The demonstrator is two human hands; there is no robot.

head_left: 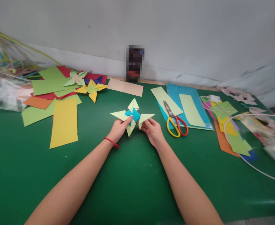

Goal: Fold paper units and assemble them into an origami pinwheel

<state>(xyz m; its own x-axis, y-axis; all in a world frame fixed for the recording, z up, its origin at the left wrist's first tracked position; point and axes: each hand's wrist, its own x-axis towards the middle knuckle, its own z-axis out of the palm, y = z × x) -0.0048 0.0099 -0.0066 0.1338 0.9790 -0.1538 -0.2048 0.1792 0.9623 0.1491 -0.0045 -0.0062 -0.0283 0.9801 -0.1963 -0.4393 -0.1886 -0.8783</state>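
Between my two hands is a folded paper star, with pale green points and a bright blue centre. My left hand, with a red cord at its wrist, grips the star from the left, thumb pressed on the blue centre. Closed at the right-hand point, my right hand pinches its lower edge; some fingers are hidden under the paper. Scissors with one yellow and one red handle lie right of my right hand, their blades over a pale green strip.
Two finished paper stars, one pale green and one yellow, lie back left among coloured sheets. A yellow sheet is nearer. Blue paper sits at right, beyond it a paper pile and a white cable. A pixelated object stands at the wall.
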